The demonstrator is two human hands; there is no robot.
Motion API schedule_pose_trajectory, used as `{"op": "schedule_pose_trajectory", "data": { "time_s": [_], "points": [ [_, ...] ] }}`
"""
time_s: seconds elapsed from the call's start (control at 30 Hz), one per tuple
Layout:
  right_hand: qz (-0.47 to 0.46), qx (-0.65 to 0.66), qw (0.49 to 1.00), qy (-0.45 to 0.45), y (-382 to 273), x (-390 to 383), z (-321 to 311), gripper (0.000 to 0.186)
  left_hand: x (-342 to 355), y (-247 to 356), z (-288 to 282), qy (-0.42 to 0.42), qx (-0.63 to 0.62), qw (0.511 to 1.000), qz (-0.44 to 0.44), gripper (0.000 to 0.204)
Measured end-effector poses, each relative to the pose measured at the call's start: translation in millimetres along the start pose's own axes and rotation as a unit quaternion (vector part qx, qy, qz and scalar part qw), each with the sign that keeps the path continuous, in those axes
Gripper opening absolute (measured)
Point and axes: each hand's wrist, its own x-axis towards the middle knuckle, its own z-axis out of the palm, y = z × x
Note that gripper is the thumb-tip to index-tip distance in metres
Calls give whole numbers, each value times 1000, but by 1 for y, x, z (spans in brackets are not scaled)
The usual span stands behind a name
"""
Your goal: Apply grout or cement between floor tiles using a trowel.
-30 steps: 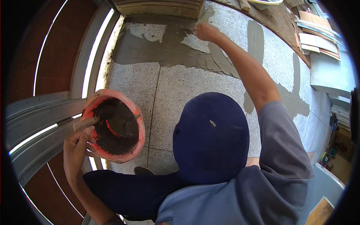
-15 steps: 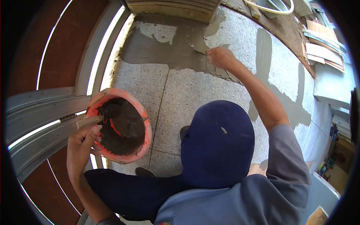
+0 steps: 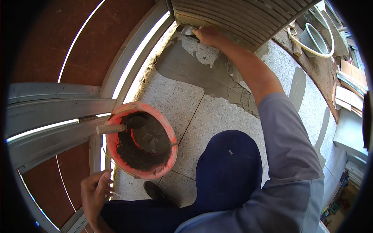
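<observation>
I have the right arm reaching from the lower right of the frame to its top centre, the upper arm [image 3: 285, 132] rising steeply and the forearm [image 3: 254, 72] slanting up and leftward. The right hand [image 3: 208, 35] is curled in a grip there. At lower left I hold the left hand [image 3: 94, 190] up, its fingers half bent and pointing right. A bent knee [image 3: 229, 159] juts up at lower centre.

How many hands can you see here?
2: the right hand holds a scraper at the top, by the slatted panel; the left hand is at lower left, near the red bucket.
</observation>
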Motion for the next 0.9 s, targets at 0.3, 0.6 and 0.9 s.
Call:
{"op": "schedule_pose_trajectory", "data": {
  "time_s": [0.3,0.6,0.9],
  "points": [
    [-34,33,999,6,-1,35,21,28,8,11,11,-26,-32,998,-45,37],
    [-6,52,997,-64,27,-33,14,21,43,28,23,-63,-7,998,4,39],
    [11,44,995,-92,64,-142,9,28,53,43,37,-81,23,996,17,40]
  ]
}}
